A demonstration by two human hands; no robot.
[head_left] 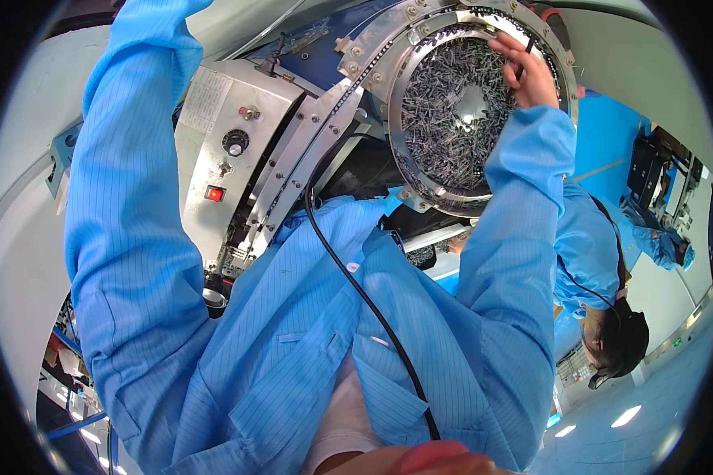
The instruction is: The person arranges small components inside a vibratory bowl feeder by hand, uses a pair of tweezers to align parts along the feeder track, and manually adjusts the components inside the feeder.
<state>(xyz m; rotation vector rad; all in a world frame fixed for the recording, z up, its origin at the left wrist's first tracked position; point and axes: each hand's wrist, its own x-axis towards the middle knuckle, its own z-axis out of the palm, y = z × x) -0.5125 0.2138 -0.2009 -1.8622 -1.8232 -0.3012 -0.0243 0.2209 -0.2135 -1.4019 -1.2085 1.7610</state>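
My right hand [535, 81] is over the right rim of a round metal feeder bowl [398, 103]. A thin dark stick [530, 44] is held between its fingers; its exact kind I cannot make out. Two fingers reach left toward the bowl's inner track. Inside the bowl lies a heap of small dark pin-like parts [444, 119] around a shiny central dome [472, 104]. A row of small dark parts runs along the metal track [342, 98] at the bowl's left. My left arm in its blue sleeve [131, 158] stretches past the upper edge, and that hand is out of the picture.
Left of the track stands a metal control box [214, 146] with a black dial [235, 142], toggle switches and a lit red switch [215, 193]. A black cable [348, 273] hangs down my front. A person in blue [590, 249] is at the right, with another farther off.
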